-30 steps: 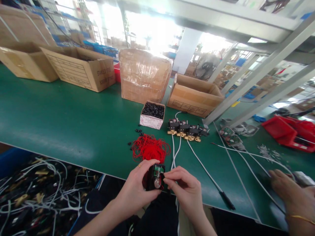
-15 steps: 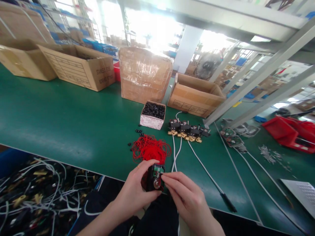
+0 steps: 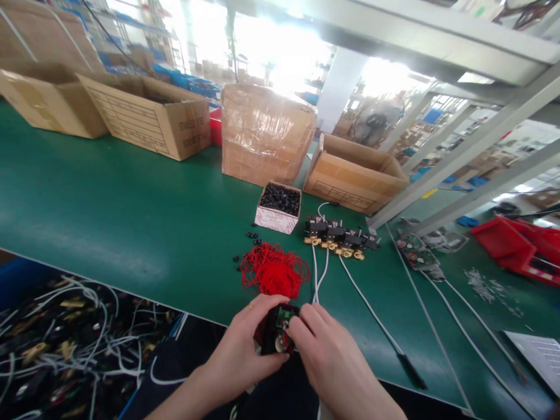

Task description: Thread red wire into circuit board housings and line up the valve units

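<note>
Near the bench's front edge, my left hand (image 3: 249, 344) is wrapped round a small black housing (image 3: 272, 332). Its open face shows a green circuit board (image 3: 285, 315) and a round clear part below it. My right hand (image 3: 326, 350) is closed at the housing's right side, fingertips pinched against its inside; what they pinch is hidden. Just beyond the housing lies a tangled heap of red wire (image 3: 276, 274). Behind that stands a small white box (image 3: 278, 207) full of small black parts, with several loose ones (image 3: 254, 237) beside it.
A row of black units with brass fittings (image 3: 341, 236) stands right of the box, white cables trailing forward. Cardboard boxes (image 3: 268, 134) line the back. At lower left is a blue bin (image 3: 13, 286) of cabled units. A metal post, opened housings and a red bin (image 3: 516, 242) are at right.
My right hand's fingers have moved up and curled in closer over the housing's right edge. My left hand keeps its hold. The whole view has shifted slightly.
</note>
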`<action>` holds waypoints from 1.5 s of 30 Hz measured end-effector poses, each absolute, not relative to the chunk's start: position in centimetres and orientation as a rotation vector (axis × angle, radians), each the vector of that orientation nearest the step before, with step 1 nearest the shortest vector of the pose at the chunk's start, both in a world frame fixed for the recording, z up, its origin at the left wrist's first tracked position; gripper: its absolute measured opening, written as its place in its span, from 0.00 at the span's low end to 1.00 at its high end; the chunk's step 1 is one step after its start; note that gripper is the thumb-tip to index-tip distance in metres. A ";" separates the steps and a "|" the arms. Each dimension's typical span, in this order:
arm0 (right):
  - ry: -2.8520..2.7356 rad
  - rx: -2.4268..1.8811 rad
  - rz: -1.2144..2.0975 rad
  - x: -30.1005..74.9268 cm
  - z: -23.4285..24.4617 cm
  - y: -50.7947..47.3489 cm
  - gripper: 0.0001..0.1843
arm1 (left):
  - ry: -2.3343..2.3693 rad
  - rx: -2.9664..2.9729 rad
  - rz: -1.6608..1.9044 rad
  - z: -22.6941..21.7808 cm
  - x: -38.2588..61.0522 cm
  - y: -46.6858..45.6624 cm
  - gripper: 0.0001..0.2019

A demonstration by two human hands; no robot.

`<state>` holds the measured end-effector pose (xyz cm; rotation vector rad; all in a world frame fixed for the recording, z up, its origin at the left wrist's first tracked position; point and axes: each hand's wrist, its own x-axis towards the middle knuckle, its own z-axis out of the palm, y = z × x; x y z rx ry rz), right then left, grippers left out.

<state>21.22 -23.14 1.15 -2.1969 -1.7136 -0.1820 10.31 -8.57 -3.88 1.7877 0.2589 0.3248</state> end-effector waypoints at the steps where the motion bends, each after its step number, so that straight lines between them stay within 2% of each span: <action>1: -1.674 -2.173 -0.122 21.7 1.3 -23.0 0.16 | 0.264 1.768 0.321 -3.9 10.3 -8.5 0.35; 8: -1.167 -1.946 0.029 28.0 1.5 -18.1 0.08 | 0.339 1.412 0.192 -4.7 10.3 -7.9 0.33; 14: -1.190 -2.081 0.195 31.0 -1.2 -12.1 0.05 | 0.351 1.322 0.138 -4.4 10.2 -7.3 0.33; 18: -1.231 -2.101 0.214 32.4 -1.2 -11.4 0.08 | 0.358 1.323 0.139 -4.4 10.1 -7.3 0.36; 20: -1.220 -2.106 0.186 33.2 -0.5 -11.7 0.07 | 0.379 1.313 0.143 -4.5 10.1 -7.5 0.37; 24: -1.225 -2.125 0.166 33.7 0.6 -12.3 0.05 | 0.391 1.325 0.186 -4.7 10.3 -7.9 0.35; 30: -1.254 -2.173 0.293 32.9 -0.6 -11.3 0.06 | 0.386 1.347 0.232 -4.8 10.3 -8.2 0.31; 34: -1.236 -2.193 0.312 32.8 -0.8 -10.4 0.10 | 0.390 1.361 0.269 -4.9 10.3 -8.4 0.30; 39: -1.274 -2.204 0.278 32.0 -0.7 -9.2 0.06 | 0.376 1.393 0.285 -4.9 10.5 -8.4 0.30; 45: -1.176 -2.162 0.243 33.2 -0.5 -9.5 0.07 | 0.384 1.373 0.280 -4.4 10.5 -8.3 0.30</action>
